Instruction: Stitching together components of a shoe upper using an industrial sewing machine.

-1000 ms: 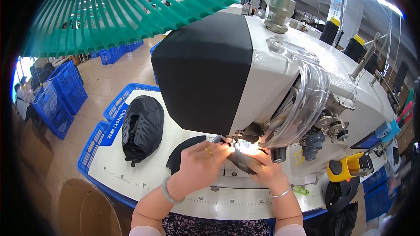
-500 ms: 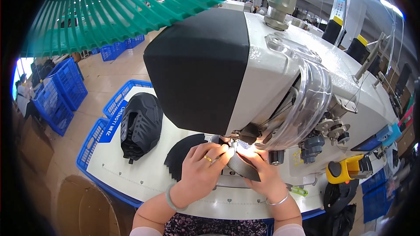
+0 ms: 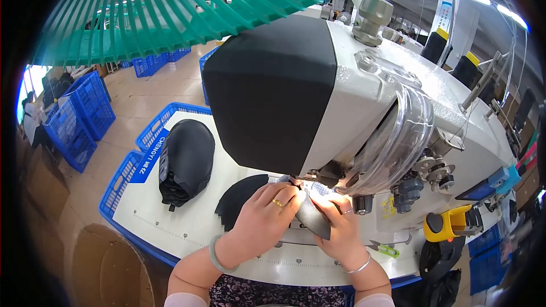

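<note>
A curved grey fabric piece [image 3: 312,218] lies under the lit needle area of a white sewing machine [image 3: 355,88] with a black head cover [image 3: 267,96]. My left hand [image 3: 263,214], with a gold ring and a pale bangle, pinches the piece's left edge close to the presser foot. On the other side, my right hand [image 3: 341,226] has its thumb and fingers closed on the right edge. The needle and the seam are hidden by fingers and glare. Beside my left hand lies a fan of dark fabric pieces [image 3: 236,198], partly covered by that hand.
A stack of black moulded shoe uppers [image 3: 187,162] stands on the white table [image 3: 159,230] at left. Green-handled thread snips [image 3: 387,249] lie right of my right wrist. A yellow holder [image 3: 446,224] sits farther right. A green fan guard [image 3: 170,11] hangs overhead; a cardboard box [image 3: 108,267] stands lower left.
The grey piece has turned slightly and lies flatter between my hands. My right thumb now rests on top of it. The view has shifted a little, and the top black upper looks turned over.
</note>
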Demonstrator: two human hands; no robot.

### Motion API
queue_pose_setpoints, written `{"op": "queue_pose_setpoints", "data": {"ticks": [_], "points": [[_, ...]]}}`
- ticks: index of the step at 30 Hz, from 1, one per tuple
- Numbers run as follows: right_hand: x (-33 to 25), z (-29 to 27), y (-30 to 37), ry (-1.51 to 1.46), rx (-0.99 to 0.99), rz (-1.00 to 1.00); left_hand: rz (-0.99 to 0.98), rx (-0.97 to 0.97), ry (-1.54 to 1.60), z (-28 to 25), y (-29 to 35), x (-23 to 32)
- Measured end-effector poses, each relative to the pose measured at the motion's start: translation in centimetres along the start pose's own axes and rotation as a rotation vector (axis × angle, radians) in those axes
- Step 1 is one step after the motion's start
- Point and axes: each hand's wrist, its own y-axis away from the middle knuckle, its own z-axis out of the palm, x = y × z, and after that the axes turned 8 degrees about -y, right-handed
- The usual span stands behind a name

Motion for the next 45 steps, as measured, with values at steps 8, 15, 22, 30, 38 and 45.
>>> {"op": "queue_pose_setpoints", "data": {"ticks": [8, 15, 22, 30, 38, 45], "points": [[-1.7, -0.1, -0.9, 0.013, -0.026, 0.116, -0.101, 0.071, 0.142, 1.0, 1.0, -1.7], [-0.7, 0.3, 0.3, -0.035, -0.092, 0.147, -0.200, 0.151, 0.048, 1.9, 0.8, 0.7], [-1.6, -0.7, -0.7, -0.018, -0.069, 0.145, -0.097, 0.063, -0.012, 0.6, 1.4, 0.2], [-1.5, -0.3, -0.6, 0.010, -0.003, 0.107, -0.081, -0.003, 0.044, 0.2, 1.0, 0.3], [-2.0, 0.5, -0.4, 0.022, 0.017, 0.167, -0.064, -0.053, 0.029, -0.4, 0.2, 0.0], [-1.8, 0.8, -0.9, -0.055, 0.099, 0.213, -0.079, -0.026, 0.089, -0.2, 0.1, -0.4]]}}
